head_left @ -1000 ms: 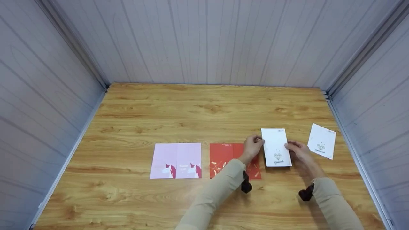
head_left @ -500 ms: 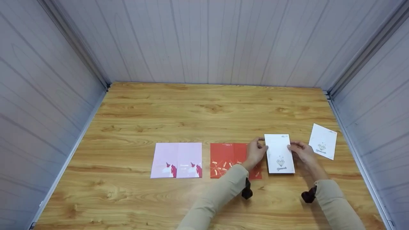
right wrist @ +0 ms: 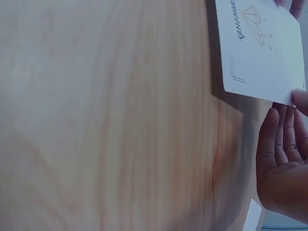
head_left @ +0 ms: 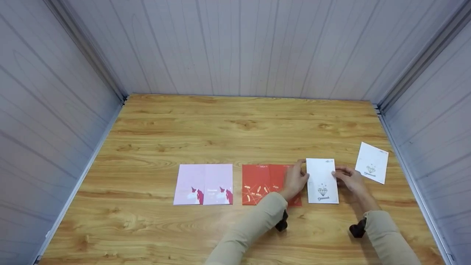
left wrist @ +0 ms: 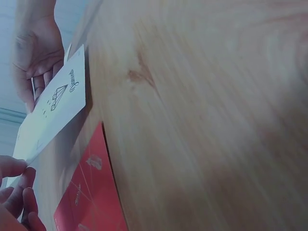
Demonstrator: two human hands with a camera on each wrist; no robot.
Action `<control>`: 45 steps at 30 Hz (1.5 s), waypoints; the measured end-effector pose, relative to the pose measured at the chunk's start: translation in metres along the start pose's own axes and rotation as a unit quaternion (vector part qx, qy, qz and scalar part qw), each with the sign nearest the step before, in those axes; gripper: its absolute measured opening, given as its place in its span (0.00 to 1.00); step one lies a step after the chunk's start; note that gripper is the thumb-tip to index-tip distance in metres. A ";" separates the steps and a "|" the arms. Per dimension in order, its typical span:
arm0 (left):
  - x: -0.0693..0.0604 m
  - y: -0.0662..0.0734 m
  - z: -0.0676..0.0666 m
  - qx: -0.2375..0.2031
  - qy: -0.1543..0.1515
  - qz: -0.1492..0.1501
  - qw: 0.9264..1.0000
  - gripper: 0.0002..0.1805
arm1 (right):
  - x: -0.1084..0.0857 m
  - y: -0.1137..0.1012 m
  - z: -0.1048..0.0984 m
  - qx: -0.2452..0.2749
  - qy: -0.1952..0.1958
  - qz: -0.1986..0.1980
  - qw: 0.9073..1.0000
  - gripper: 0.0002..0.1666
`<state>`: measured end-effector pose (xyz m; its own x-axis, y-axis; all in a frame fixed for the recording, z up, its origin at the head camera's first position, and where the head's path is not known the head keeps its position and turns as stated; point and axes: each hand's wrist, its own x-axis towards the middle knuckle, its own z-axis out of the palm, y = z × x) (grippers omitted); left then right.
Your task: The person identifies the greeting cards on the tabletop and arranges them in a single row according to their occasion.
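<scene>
A white card [head_left: 322, 189] with a line-drawn diamond and lettering is held between both hands, just above the table as its shadow shows. My left hand [head_left: 295, 180] pinches its left edge, thumb on top and fingers beneath. On the opposite edge my right hand [head_left: 354, 183] pinches it the same way; the right wrist view shows the thumb on the face of the card [right wrist: 262, 53]. Under the left hand and forearm lie two red cards [head_left: 255, 178] with gold marks, the right one partly hidden.
A similar white card [head_left: 371, 163] lies askew on the table at the far right. Two pink cards [head_left: 191, 176] with a unicorn print lie side by side left of the red ones. Panelled walls [head_left: 235, 48] enclose the wooden table [head_left: 206, 125] at the back and sides.
Both hands have brought the white card toward the person and slightly right, and it now sits straighter, roughly in line with the red cards. The other cards have stayed put.
</scene>
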<state>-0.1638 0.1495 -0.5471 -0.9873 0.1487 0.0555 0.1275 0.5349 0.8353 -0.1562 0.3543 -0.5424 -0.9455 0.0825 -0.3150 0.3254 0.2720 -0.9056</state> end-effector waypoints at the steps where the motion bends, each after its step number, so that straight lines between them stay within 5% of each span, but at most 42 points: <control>1: 0.000 -0.001 0.000 0.019 0.001 0.009 1.000 0.22 | 0.000 0.001 0.000 0.000 -0.001 -0.005 1.000 0.28; 7: 0.001 -0.005 -0.001 0.130 0.016 0.048 0.990 0.21 | 0.000 0.005 0.003 0.014 0.000 -0.025 1.000 0.23; 16: 0.002 -0.010 0.002 0.231 0.002 0.031 0.972 0.23 | 0.001 0.007 0.005 -0.025 0.002 -0.025 0.999 0.26; 23: 0.003 -0.012 0.002 0.254 -0.005 0.026 0.967 0.24 | 0.003 0.011 0.007 -0.051 0.008 -0.055 0.997 0.25; 45: 0.004 -0.014 0.002 0.281 -0.031 0.010 0.959 0.23 | 0.002 0.015 0.012 -0.077 0.020 -0.059 0.995 0.22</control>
<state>-0.1692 0.1439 -0.5593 -0.9788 0.2036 0.0224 0.1950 0.8928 0.4060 -0.1533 0.3469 -0.5603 -0.9779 0.0773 -0.1942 0.2085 0.4262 -0.8803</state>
